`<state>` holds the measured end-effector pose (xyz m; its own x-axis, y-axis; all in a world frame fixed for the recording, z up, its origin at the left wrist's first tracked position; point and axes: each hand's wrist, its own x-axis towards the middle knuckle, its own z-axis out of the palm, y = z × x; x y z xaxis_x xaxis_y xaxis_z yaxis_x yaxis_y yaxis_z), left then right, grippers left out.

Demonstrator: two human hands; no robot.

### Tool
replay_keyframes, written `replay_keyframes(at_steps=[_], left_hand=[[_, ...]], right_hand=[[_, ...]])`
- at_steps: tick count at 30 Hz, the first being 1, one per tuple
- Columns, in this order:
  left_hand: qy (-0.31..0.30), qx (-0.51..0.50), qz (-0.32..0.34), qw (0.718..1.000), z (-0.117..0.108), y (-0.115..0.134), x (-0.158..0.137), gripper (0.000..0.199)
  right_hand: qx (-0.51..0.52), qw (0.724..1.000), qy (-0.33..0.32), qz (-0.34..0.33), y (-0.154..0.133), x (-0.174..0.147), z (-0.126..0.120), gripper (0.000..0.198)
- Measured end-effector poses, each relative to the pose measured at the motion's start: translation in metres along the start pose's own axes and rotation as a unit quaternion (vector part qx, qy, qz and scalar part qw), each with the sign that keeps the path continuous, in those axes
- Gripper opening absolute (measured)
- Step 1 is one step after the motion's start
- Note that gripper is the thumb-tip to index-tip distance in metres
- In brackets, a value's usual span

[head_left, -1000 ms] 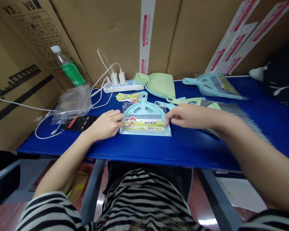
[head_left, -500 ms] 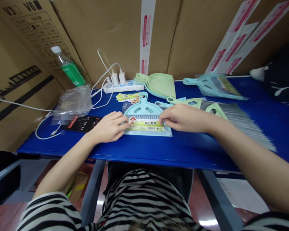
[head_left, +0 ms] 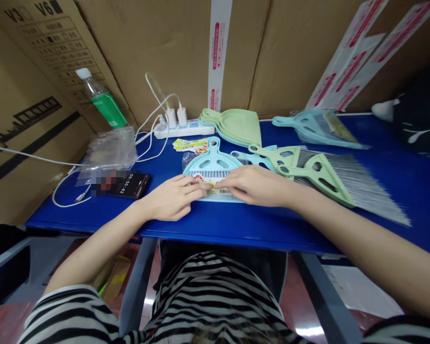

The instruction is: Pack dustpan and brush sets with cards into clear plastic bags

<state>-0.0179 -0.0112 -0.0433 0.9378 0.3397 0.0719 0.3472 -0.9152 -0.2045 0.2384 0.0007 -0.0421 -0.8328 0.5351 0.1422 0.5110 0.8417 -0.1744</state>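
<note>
A light-blue dustpan [head_left: 214, 155] with a grey-bristled brush lies flat in a clear plastic bag in front of me. Across its lower part is a yellow-and-white label card [head_left: 220, 191], partly hidden under my fingers. From the left, my left hand [head_left: 175, 197] rests with stretched fingers on the label's left half. My right hand [head_left: 260, 185] reaches in from the other side, its index finger extended onto the label and the rest loosely bent. The two sets of fingertips nearly meet at the middle. Neither hand appears to grasp anything.
Stacked dustpans [head_left: 238, 125] stand behind, near a power strip [head_left: 186, 128] with white cables. Green and blue brushes [head_left: 326, 179] lie at right; beyond is a bagged dustpan [head_left: 320, 126]. At left are a phone [head_left: 131, 185], clear bags [head_left: 111, 150] and a bottle [head_left: 107, 107].
Both hands have slid inward along the label, from its two ends to its middle. My right forearm has shifted left, uncovering more of the green brush handle.
</note>
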Motion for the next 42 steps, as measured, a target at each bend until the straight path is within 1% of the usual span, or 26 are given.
replay_keyframes(at_steps=[4, 9, 12, 17, 23, 25, 30, 36, 42], left_hand=[[-0.003, 0.001, -0.001, 1.0, -0.001, 0.003, 0.002, 0.037], [-0.017, 0.013, -0.007, 1.0, -0.003, 0.005, 0.005, 0.035], [-0.016, 0.018, -0.006, 1.0, -0.003, 0.003, 0.005, 0.034], [0.008, 0.019, -0.006, 1.0, -0.004, -0.002, 0.002, 0.03], [0.004, 0.009, -0.029, 1.0, -0.007, -0.007, -0.002, 0.033], [0.01, 0.004, -0.035, 0.999, -0.008, -0.009, -0.004, 0.033], [0.027, 0.0, -0.046, 0.999, -0.011, -0.012, -0.007, 0.033], [0.064, -0.006, -0.043, 0.997, -0.015, -0.013, -0.008, 0.032], [0.057, 0.002, -0.061, 0.996, -0.016, -0.014, -0.009, 0.03]], right_hand=[[-0.012, 1.0, -0.016, 0.016, 0.0, 0.002, 0.002, 0.045], [-0.012, 0.995, -0.066, 0.07, -0.002, 0.003, -0.003, 0.049], [-0.016, 0.991, -0.094, 0.093, -0.004, 0.002, -0.009, 0.049], [-0.011, 0.989, -0.101, 0.106, -0.004, -0.002, -0.02, 0.051], [-0.009, 0.981, -0.132, 0.139, -0.001, -0.007, -0.029, 0.052], [-0.004, 0.981, -0.133, 0.141, 0.003, -0.01, -0.029, 0.051], [0.012, 0.988, -0.1, 0.114, 0.015, -0.02, -0.031, 0.046], [0.039, 0.983, -0.109, 0.145, 0.02, -0.023, -0.036, 0.045], [0.057, 0.976, -0.112, 0.179, 0.017, -0.02, -0.038, 0.042]])
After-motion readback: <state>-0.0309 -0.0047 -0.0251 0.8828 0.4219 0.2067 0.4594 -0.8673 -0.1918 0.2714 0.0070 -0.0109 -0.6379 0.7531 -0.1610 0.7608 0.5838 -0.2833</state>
